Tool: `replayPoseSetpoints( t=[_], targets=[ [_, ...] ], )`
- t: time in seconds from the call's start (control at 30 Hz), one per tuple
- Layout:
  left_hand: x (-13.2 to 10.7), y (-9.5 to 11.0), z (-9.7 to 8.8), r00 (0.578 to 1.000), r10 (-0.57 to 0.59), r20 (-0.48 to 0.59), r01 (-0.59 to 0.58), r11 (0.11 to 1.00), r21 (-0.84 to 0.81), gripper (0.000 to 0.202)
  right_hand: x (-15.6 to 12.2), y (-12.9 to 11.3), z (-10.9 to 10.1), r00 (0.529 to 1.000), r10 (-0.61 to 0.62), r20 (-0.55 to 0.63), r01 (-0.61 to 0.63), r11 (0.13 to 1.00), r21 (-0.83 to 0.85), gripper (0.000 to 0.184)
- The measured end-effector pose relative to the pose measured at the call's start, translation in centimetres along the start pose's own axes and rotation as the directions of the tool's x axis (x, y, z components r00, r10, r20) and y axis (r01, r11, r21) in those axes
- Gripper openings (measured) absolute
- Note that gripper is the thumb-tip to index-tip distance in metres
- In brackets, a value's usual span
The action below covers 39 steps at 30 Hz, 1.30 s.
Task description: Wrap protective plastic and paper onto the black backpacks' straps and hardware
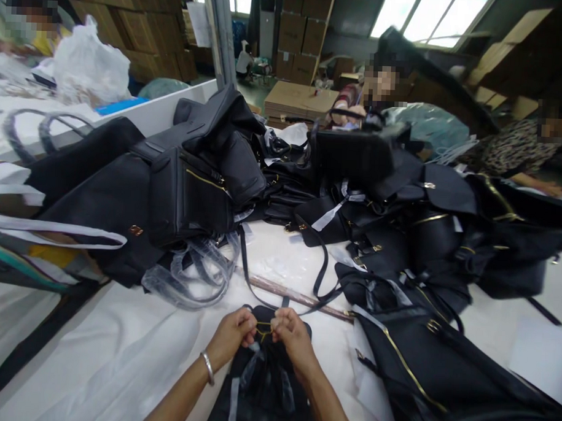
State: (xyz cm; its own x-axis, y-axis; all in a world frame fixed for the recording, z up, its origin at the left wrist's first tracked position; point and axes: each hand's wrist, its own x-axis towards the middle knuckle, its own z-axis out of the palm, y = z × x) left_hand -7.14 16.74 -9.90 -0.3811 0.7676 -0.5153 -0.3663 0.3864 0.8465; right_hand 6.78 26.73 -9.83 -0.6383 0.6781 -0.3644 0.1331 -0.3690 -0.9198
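Observation:
A black bag [268, 382] lies in front of me on the white table, with its top towards the far side. Over that top, my left hand [237, 332] pinches one end of a thin yellow band [264, 325]. My right hand [295, 340] pinches the other end, so the band is stretched between my fingers. Whether it is rubber or cord I cannot tell. Clear plastic wrapping [252, 372] shows on the bag below my hands. A black strap [325, 267] loops across the table beyond the bag.
Black bags [189, 189] are heaped at the left, some with plastic-wrapped handles [200, 275]. More black bags [409, 239] cover the right side, and one with a gold zip [423, 369] lies close. Across the table, a person [353, 102] handles a bag [352, 154]; another person [523, 148] is at far right.

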Motion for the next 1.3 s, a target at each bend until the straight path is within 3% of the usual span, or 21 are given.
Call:
replayPoseSetpoints(
  t=[0.07,0.13,0.2,0.27,0.37,0.47,0.63,0.7,0.8,0.9,1.1,1.2,1.3],
  targets=[
    [-0.4,0.6,-0.3,1.000,0.015,0.009,-0.015,1.000,-0.021,0.024,-0.6,-0.6,-0.5,0.993,-0.074,0.093,0.091,0.978,-0.188,0.015],
    [-0.9,1.1,-0.2,0.998,0.002,0.058,0.003,0.997,-0.072,0.024,-1.2,-1.4,-0.7,0.968,-0.178,0.179,0.241,0.862,-0.445,0.010],
    [-1.3,1.5,0.1,0.993,-0.031,0.118,0.050,0.985,-0.168,0.024,-1.5,-2.3,-0.5,0.943,-0.236,0.235,0.332,0.731,-0.596,0.011],
    [-1.6,1.9,0.3,0.987,-0.056,0.150,0.097,0.955,-0.281,0.022,-1.4,-2.9,-0.1,0.938,-0.249,0.241,0.346,0.688,-0.638,0.014],
    [-1.8,1.9,0.2,0.987,-0.072,0.144,0.122,0.919,-0.374,0.019,-0.8,-3.1,0.4,0.954,-0.226,0.198,0.301,0.716,-0.630,0.013],
    [-1.7,1.1,-0.2,0.994,-0.065,0.088,0.085,0.965,-0.248,0.018,-0.6,-2.6,0.1,0.960,-0.203,0.193,0.280,0.675,-0.682,0.011],
    [-1.3,-0.9,-0.6,0.999,-0.023,-0.033,0.021,0.998,-0.063,0.014,-1.9,-1.1,-1.0,0.946,-0.172,0.275,0.320,0.356,-0.878,0.026],
    [-0.8,-0.8,-0.7,0.997,0.042,-0.062,-0.043,0.999,-0.018,0.014,-2.4,-0.7,-1.3,0.950,-0.120,0.288,0.310,0.269,-0.912,0.031],
    [0.3,0.6,-0.8,0.980,0.189,-0.066,-0.178,0.974,0.139,0.016,-2.8,-0.6,-1.4,0.952,-0.070,0.298,0.306,0.217,-0.927,0.038],
    [1.9,2.6,-0.9,0.954,0.290,-0.083,-0.257,0.926,0.278,0.019,-3.1,-1.1,-1.6,0.962,-0.028,0.271,0.270,0.244,-0.931,0.044],
    [5.3,4.5,-0.7,0.918,0.377,-0.124,-0.297,0.861,0.413,0.019,-3.9,-1.2,-2.7,0.980,0.016,0.196,0.172,0.409,-0.896,0.038],
    [6.1,5.0,-0.7,0.905,0.403,-0.135,-0.300,0.831,0.469,0.027,-4.4,-1.0,-3.5,0.985,-0.049,0.167,0.166,0.561,-0.811,0.032],
    [5.4,5.0,-0.8,0.892,0.416,-0.180,-0.278,0.816,0.507,0.038,-5.2,-1.0,-4.4,0.986,-0.139,0.096,0.166,0.699,-0.695,0.027]
  ],
)
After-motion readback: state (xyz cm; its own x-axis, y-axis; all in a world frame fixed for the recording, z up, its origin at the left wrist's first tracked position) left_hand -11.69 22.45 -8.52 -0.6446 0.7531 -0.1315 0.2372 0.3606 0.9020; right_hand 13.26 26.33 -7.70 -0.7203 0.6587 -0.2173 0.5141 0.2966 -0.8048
